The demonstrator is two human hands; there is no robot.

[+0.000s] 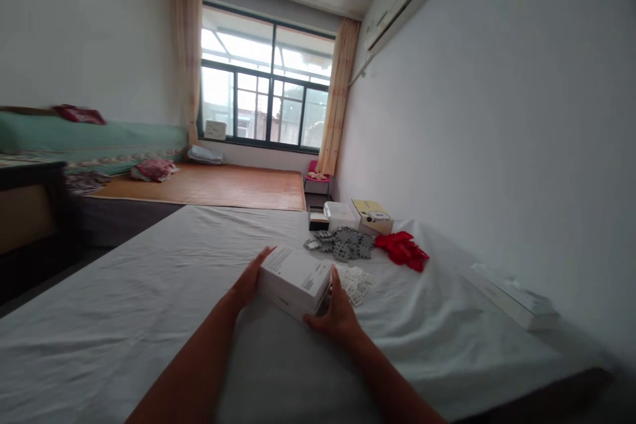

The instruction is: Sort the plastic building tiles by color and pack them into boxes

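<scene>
A white cardboard box (pixel 293 278) with small printed text on its top is between my two hands, over the sheet-covered surface (pixel 149 278). My left hand (pixel 251 281) presses against its left side. On the opposite side, my right hand (pixel 338 308) grips the near right corner with thumb and fingers apart around it. A dark gap shows along the box's right end, partly hidden by my right hand. Just beyond that hand lies a heap of small white pieces (pixel 356 281). Farther back are grey notched pieces (pixel 345 243) and a pile of red pieces (pixel 401 250).
Behind the piles stand a yellow box (pixel 371 215), a translucent white container (pixel 340 214) and a small dark open box (pixel 318 218). A long white box (pixel 514 297) lies along the right wall. Past the far edge is a bed with an orange-brown mat (pixel 238 185).
</scene>
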